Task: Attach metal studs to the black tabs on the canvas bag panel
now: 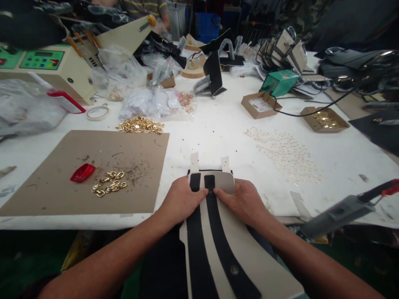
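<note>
Beige panel (255, 257): far end at table (218, 120) edge, near end overhanging (might slip if grip loosens)
L hand (183, 197) & R hand (249, 201): gripping its sides
Black strip (222, 232): thumbs at top; uneven pressure cd skew it

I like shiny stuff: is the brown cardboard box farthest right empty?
Not empty: shiny gold pieces lie inside the open brown cardboard box. How deep, I can't tell.

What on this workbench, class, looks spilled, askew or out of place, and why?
Dark crumbs litter the brown board beside the gold links, like uncleared debris. Small gold pieces lie loose before a plastic bag, perhaps spilled. The panel held by the left hand and right hand shows no obvious damage.
</note>
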A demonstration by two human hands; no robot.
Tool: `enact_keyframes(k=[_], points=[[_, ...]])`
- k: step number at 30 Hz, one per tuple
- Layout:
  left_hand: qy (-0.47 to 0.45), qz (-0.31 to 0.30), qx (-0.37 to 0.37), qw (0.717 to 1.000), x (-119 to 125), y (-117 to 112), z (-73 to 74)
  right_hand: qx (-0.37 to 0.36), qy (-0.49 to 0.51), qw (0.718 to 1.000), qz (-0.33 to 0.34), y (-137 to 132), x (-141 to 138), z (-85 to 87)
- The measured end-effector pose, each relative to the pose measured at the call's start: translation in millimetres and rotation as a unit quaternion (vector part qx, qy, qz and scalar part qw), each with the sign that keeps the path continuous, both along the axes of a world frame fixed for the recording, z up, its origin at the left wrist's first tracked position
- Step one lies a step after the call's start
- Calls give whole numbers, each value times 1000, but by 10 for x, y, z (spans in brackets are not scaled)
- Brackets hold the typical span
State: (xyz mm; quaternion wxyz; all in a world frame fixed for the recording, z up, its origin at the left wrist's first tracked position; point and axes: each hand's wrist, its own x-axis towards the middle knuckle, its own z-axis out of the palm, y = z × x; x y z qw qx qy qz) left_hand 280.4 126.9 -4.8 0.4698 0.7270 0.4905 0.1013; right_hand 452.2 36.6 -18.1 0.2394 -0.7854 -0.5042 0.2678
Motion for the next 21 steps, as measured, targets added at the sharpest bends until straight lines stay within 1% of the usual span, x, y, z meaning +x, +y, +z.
enact_keyframes(k=[3,8,13,21], points=[[-10,-5,6,1000,7,0,-19,-5,-30,1000,-3,4,-19,-44],[-15,-5,22,1000,22,20,-47,-2,-38,999,-10,28,-17,-65],[-10,-22,48,999,37,31,-68,-18,-53,998,7,74,-8,-51],[15,-35,54,998,50,45,-80,-60,-79,995,14,115,6,-19]])
